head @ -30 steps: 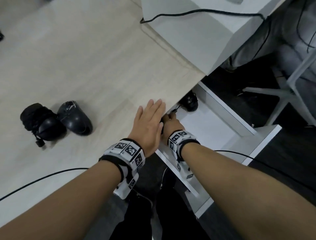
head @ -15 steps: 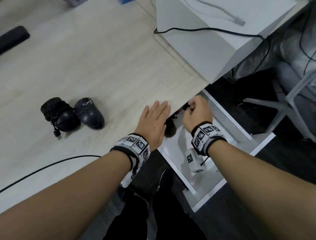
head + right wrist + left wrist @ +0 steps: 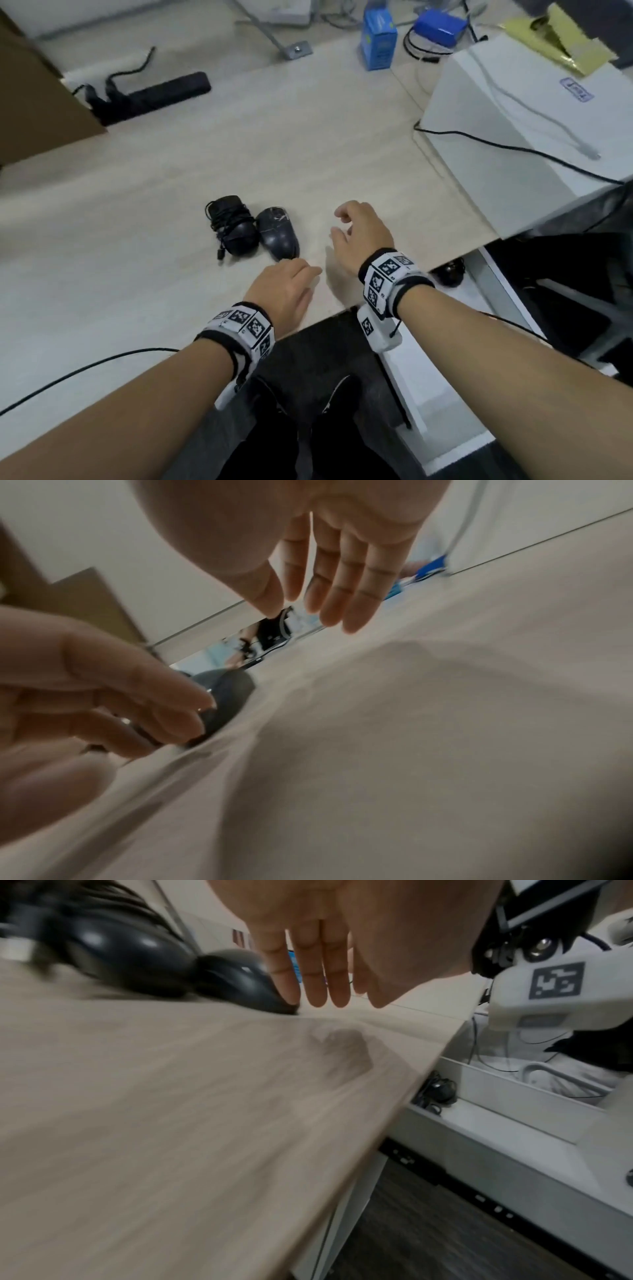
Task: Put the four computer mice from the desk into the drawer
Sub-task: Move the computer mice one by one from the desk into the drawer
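Observation:
Two black mice lie side by side on the pale wooden desk: one with its cord wrapped round it and a plain one. My left hand lies low over the desk with straight fingers, its fingertips at the near end of the plain mouse. My right hand hovers to the right of the mice, fingers relaxed and holding nothing. The white drawer stands pulled out under the desk edge at right, with a black mouse inside near its back; most of its inside is hidden.
A black power strip and a brown box sit at the back left. A blue carton stands at the back. A white case with cables fills the right side. A black cable crosses the near desk edge.
My right hand has come up out of the drawer and moved left over the desk, empty. My left hand has slid from the desk edge toward the plain mouse.

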